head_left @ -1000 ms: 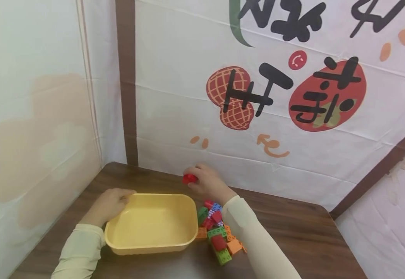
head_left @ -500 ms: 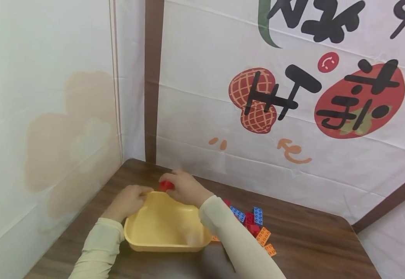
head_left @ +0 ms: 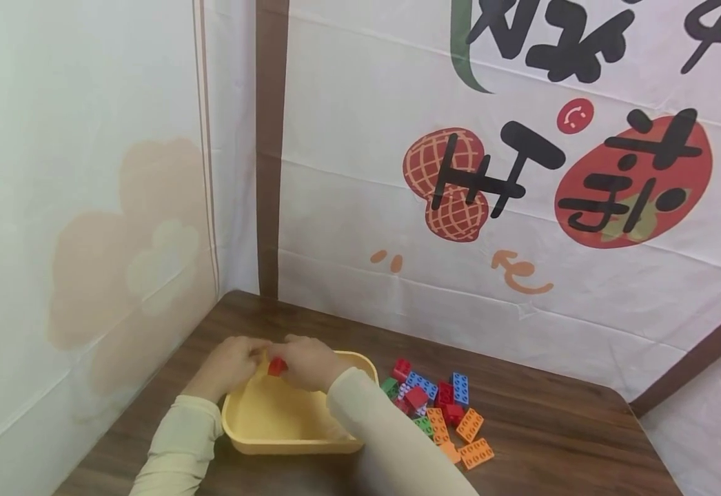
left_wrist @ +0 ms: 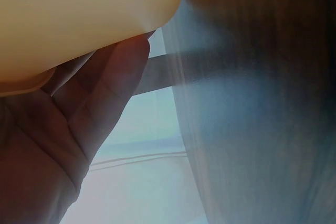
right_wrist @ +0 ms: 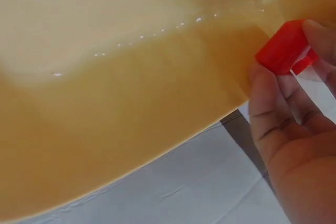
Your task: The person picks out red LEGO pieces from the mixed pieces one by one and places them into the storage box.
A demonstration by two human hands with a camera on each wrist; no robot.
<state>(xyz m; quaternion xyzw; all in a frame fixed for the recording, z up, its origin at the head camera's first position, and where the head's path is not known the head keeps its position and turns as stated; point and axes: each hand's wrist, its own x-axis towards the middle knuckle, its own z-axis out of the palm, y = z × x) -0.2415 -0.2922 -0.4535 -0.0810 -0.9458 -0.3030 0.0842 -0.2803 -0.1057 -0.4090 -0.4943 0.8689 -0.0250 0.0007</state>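
In the head view my left hand (head_left: 229,366) holds the far left corner of a yellow plastic tub (head_left: 295,448). The left wrist view has its fingers (left_wrist: 107,93) against the outside of the tub wall (left_wrist: 89,9), below the rim. My right hand (head_left: 309,361) pinches a red toy building block (head_left: 276,366) between thumb and fingertips, over the tub's far left corner and close beside the left hand. Seen from the right wrist, the red block (right_wrist: 285,50) is at the inner wall of the tub (right_wrist: 131,108). No other blocks show in the visible part of the tub.
Right of the tub lies a loose pile of building blocks, among them blue (head_left: 460,389), orange (head_left: 476,453), green (head_left: 389,387) and red (head_left: 402,370) ones. A wooden table (head_left: 553,427) carries everything. Printed cloth walls (head_left: 348,207) stand along its back and left edges.
My right hand has carried the red block leftward from behind the tub to over its far left corner. The left hand stays on the tub. The head view has turned left.
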